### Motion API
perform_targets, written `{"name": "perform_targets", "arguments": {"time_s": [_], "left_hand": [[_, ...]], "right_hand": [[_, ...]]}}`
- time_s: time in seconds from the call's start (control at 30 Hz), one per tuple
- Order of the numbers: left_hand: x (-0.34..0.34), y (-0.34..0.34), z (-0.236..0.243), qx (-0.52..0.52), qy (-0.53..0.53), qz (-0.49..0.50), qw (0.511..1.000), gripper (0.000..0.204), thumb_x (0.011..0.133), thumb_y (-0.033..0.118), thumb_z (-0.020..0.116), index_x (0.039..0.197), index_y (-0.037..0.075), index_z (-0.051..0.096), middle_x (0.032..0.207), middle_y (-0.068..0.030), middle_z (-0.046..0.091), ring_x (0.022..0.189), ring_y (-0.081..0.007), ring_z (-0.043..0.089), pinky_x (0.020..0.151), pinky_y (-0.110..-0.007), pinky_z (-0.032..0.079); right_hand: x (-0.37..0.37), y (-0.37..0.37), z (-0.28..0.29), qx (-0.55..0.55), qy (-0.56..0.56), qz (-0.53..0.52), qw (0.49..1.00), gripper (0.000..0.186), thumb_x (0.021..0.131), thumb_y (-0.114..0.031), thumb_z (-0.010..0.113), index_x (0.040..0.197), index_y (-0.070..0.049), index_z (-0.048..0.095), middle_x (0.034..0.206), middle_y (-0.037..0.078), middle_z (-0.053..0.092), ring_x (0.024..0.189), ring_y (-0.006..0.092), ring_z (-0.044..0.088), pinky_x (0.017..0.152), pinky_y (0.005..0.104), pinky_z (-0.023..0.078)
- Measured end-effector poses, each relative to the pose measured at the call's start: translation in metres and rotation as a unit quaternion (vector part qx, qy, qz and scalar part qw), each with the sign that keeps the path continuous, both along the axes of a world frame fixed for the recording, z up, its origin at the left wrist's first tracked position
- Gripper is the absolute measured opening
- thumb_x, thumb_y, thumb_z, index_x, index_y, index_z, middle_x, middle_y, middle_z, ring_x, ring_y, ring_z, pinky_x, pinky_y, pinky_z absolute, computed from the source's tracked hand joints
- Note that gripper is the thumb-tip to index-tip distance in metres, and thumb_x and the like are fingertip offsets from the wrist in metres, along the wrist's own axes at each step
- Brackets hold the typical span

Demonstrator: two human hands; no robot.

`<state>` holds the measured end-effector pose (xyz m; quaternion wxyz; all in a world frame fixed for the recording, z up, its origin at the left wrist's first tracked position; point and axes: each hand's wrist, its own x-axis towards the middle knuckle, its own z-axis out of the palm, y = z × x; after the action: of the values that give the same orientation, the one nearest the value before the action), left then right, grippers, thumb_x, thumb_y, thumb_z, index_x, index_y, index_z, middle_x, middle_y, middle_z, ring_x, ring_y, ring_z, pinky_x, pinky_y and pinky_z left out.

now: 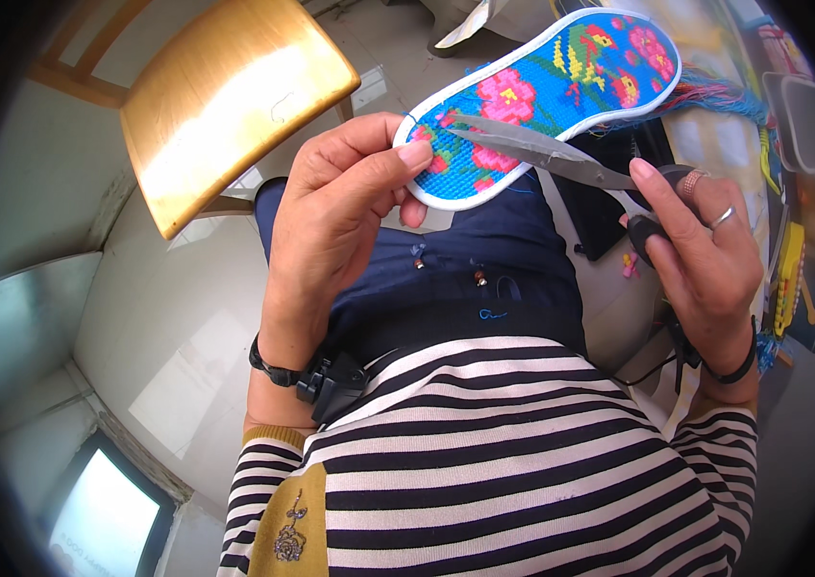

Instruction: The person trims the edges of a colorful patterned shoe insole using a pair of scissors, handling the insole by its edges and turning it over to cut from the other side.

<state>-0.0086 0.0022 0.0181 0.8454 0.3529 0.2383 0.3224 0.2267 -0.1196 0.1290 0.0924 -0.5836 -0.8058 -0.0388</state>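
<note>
An embroidered insole (pixel 547 91), blue with pink flowers, green leaves and a white edge, is pinched at its near left end by my left hand (pixel 350 192). My thumb lies on the stitched face; the other fingers are mostly behind it. In my right hand (pixel 705 231) are scissors (pixel 542 154) with dark handles, my fingers through the loops. Their blades lie across the insole, tips close to my left thumb. The blades look nearly closed. Whether a thread lies between them is too small to tell.
A wooden chair (pixel 234 96) stands at the left. Coloured threads (pixel 715 101) spread beyond the insole at the right, near a clear plastic box (pixel 802 125) and a yellow item (pixel 789 279). A blue thread scrap (pixel 492 314) lies on my dark clothing.
</note>
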Motion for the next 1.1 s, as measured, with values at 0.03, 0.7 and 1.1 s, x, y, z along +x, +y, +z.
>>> {"name": "perform_targets", "arguments": {"time_s": [0.03,0.7,1.1], "left_hand": [[0.0,0.0,0.0,-0.002,0.0,0.001,1.0,0.017,0.088,0.011,0.057,0.094,-0.005,0.061,0.077,-0.0074,0.063,0.055,-0.0083,0.055,0.054,-0.018,0.047],[-0.004,0.002,-0.002,-0.037,-0.023,-0.026,0.999,0.014,0.086,0.011,0.059,0.088,-0.003,0.063,0.074,-0.0044,0.062,0.054,-0.0057,0.051,0.052,-0.017,0.041],[-0.005,0.003,-0.002,-0.049,-0.035,-0.02,0.998,0.014,0.088,0.011,0.058,0.089,-0.003,0.063,0.076,-0.0045,0.062,0.055,-0.0056,0.05,0.052,-0.016,0.041]], "right_hand": [[0.0,0.0,0.001,0.0,-0.004,0.002,1.0,0.064,0.053,0.009,0.067,0.115,-0.005,0.064,0.092,0.013,0.054,0.077,0.0276,0.051,0.066,0.0352,0.044],[-0.004,0.004,-0.004,-0.026,-0.008,0.007,1.0,0.055,0.06,0.009,0.068,0.114,-0.005,0.064,0.089,0.01,0.054,0.073,0.0232,0.053,0.061,0.0319,0.041],[-0.003,0.005,-0.023,0.003,0.072,-0.015,0.997,0.06,0.057,0.009,0.067,0.115,-0.006,0.064,0.087,0.01,0.055,0.069,0.0246,0.05,0.062,0.0312,0.043]]}}
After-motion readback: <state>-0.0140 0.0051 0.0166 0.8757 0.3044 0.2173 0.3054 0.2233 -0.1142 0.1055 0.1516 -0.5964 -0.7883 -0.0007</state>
